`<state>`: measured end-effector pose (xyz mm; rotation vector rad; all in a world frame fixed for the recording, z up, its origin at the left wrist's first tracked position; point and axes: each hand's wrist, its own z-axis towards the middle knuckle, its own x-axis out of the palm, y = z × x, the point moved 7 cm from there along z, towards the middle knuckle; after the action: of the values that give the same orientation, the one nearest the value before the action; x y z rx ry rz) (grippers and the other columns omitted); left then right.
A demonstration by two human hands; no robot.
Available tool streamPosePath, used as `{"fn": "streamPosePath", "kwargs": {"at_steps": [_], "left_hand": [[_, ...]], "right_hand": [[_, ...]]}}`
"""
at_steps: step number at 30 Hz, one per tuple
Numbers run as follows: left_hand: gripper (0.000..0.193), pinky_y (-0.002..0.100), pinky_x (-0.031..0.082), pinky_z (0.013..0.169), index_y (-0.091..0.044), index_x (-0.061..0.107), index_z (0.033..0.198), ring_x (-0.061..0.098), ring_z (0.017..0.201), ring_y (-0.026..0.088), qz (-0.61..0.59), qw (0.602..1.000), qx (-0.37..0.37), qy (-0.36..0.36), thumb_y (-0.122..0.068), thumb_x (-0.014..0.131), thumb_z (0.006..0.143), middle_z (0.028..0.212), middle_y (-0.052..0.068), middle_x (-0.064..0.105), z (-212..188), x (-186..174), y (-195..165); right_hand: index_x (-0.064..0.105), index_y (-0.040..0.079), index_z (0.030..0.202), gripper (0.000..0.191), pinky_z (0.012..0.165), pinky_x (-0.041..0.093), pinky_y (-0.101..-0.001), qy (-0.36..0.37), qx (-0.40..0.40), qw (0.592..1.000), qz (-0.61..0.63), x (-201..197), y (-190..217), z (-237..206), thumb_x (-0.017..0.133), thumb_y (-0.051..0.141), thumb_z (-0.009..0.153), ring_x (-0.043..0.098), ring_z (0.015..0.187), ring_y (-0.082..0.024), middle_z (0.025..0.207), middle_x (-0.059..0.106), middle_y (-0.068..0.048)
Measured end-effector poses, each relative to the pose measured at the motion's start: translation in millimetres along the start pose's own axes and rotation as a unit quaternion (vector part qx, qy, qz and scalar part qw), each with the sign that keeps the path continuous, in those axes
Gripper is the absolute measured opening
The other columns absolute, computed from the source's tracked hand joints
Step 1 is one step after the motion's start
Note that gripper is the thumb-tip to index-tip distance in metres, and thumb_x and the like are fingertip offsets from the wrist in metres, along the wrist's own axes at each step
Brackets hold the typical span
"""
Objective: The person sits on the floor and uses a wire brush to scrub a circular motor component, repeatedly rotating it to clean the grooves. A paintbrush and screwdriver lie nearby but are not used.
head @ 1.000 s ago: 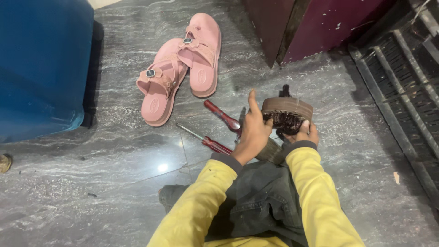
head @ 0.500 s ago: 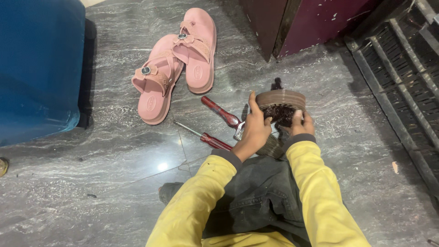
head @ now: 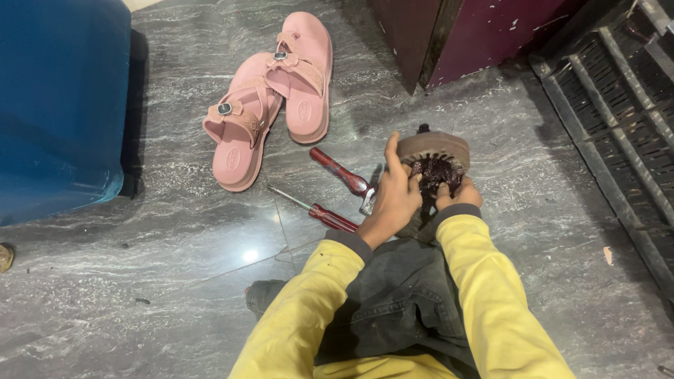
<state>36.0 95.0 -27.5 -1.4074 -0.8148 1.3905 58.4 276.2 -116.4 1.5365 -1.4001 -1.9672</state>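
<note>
A round, dirty motor part (head: 435, 151) with a brown rim and dark copper windings is held over the grey stone floor, just beyond my knee. My left hand (head: 394, 193) grips its left side, thumb up along the rim. My right hand (head: 456, 195) holds it from below on the right, mostly hidden behind the part. Two red-handled tools lie on the floor to the left of my hands: a thicker one (head: 342, 172) and a thin screwdriver (head: 319, 210). Both my sleeves are yellow.
A pair of pink sandals (head: 270, 98) lies on the floor farther left. A large blue object (head: 56, 105) stands at the left edge. A dark maroon cabinet (head: 463, 35) is at the top, and a metal grille (head: 625, 119) runs along the right.
The motor part has tilted toward me, showing more of its dark windings. My left hand has shifted up along its rim. The view has drifted slightly.
</note>
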Motion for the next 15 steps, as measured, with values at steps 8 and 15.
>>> {"fn": "streamPosePath", "kwargs": {"at_steps": [8,15], "left_hand": [[0.090,0.044,0.058,0.076,-0.006,0.006,0.162,0.074,0.079,0.035,0.005,0.998,0.035,-0.056,0.002,0.063,0.093,0.087,0.019,0.072,2.5,-14.0,-9.0],[0.086,0.045,0.056,0.072,-0.006,0.018,0.159,0.072,0.078,0.037,0.043,0.997,0.057,-0.043,0.002,0.068,0.089,0.085,0.017,0.068,3.8,-16.3,-10.4]], "right_hand": [[0.056,-0.010,0.122,0.026,0.072,0.060,-0.0349,0.056,0.146,0.950,0.272,12.4,-1.2,-16.0,0.052,0.005,0.101,0.075,0.082,-0.026,0.105,0.073,-0.020],[0.054,-0.014,0.121,0.028,0.073,0.061,-0.0318,0.058,0.150,0.913,0.375,19.6,-13.9,-12.3,0.052,0.002,0.100,0.076,0.083,-0.027,0.108,0.071,-0.023]]}}
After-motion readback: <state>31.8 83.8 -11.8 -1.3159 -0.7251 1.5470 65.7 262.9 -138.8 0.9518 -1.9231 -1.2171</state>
